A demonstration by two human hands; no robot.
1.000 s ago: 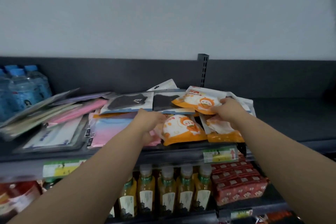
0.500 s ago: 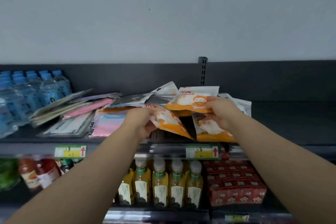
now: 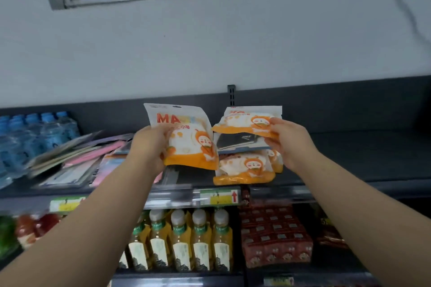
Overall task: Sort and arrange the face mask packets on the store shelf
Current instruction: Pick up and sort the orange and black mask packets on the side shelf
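Note:
My left hand (image 3: 149,147) holds an orange and white mask packet (image 3: 186,137) upright above the dark top shelf (image 3: 349,170). My right hand (image 3: 289,142) grips a second orange packet (image 3: 245,121), lifted and tilted over a black mask packet (image 3: 235,142). Under that, another orange packet (image 3: 245,168) lies at the shelf's front edge. To the left a loose heap of pink, blue and grey mask packets (image 3: 77,158) lies flat on the shelf.
Blue-capped water bottles (image 3: 30,140) stand at the shelf's far left. Below are yellow drink bottles (image 3: 182,242), red boxes (image 3: 275,237) and red bottles (image 3: 35,226). Price tags (image 3: 221,197) line the shelf edge. A slotted upright (image 3: 231,95) rises behind the packets.
Both hands have lifted their orange packets off the pile; the left one now stands upright facing me. The view has tilted upward, showing a window frame above.

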